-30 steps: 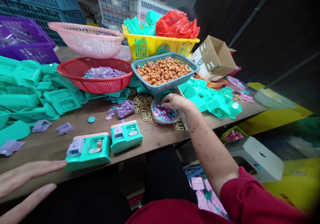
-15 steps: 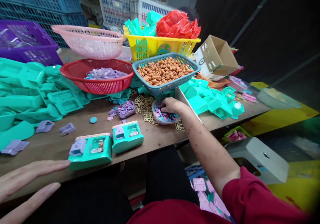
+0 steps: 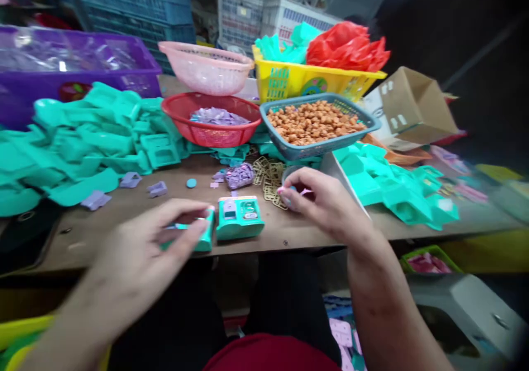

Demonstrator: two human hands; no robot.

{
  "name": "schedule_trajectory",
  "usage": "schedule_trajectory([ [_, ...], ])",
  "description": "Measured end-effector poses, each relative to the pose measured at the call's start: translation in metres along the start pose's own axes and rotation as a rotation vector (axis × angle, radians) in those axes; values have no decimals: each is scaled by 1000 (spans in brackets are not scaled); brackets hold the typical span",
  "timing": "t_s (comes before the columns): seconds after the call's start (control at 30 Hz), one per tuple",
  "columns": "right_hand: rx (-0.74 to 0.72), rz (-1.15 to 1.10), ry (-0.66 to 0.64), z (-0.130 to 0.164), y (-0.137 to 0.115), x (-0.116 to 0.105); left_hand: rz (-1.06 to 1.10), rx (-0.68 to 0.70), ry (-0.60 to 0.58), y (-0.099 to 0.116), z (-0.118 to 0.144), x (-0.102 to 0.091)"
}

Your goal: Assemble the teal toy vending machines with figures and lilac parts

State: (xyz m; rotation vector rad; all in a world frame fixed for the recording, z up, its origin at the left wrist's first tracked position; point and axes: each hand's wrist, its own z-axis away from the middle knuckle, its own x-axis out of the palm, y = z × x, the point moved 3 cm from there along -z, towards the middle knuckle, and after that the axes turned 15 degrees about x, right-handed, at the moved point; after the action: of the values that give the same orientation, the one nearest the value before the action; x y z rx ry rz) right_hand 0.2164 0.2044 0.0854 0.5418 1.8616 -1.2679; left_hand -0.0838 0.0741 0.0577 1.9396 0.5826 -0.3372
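Observation:
The frame is blurred by motion. My left hand [image 3: 165, 238] closes on a teal toy unit [image 3: 202, 237] at the near edge of the brown table [image 3: 124, 216]. A second teal toy unit [image 3: 240, 216] with a lilac insert stands just right of it. My right hand [image 3: 326, 203] hovers above the table right of that unit and pinches a small pink piece [image 3: 305, 192] between thumb and fingers. The small bowl of pink and blue pieces [image 3: 289, 173] shows only as a rim behind that hand.
At the back stand a red basket [image 3: 210, 120] of lilac parts, a blue basket [image 3: 318, 123] of orange pieces, a pink basket [image 3: 206, 68], a yellow basket [image 3: 309, 79], a purple crate [image 3: 61, 73] and a cardboard box [image 3: 413, 106]. Teal shells [image 3: 82, 145] are heaped left and right.
My right hand has left the small bowl and come nearer with a pink piece. My left hand has moved in from the lower left onto the nearer teal unit. The view has swung left.

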Motion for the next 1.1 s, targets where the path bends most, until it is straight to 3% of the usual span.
schedule_trajectory([
  [0.1,-262,-109,-52,32,-43,33,402,-53,-101,18,-1,46],
  [0.2,-349,-168,-41,51,-61,62,640,-156,-80,17,5,60],
  [0.3,-373,-202,-6,61,-63,82,641,-225,-106,10,19,44],
  [0.4,-369,-251,4,66,-62,98,335,-107,-151,-1,27,12],
  [0.5,-329,-297,-59,69,-65,116,-106,89,3,-21,25,-25],
  [0.57,-320,-302,-117,70,-69,129,-261,136,94,-42,21,-41],
  [0.67,-329,-289,-182,69,-73,147,-286,185,46,-70,13,-41],
  [0.77,-330,-281,-205,66,-73,158,-256,249,4,-84,11,-30],
  [1.1,-283,-295,-164,55,-65,167,-209,147,6,-92,11,-30],
])
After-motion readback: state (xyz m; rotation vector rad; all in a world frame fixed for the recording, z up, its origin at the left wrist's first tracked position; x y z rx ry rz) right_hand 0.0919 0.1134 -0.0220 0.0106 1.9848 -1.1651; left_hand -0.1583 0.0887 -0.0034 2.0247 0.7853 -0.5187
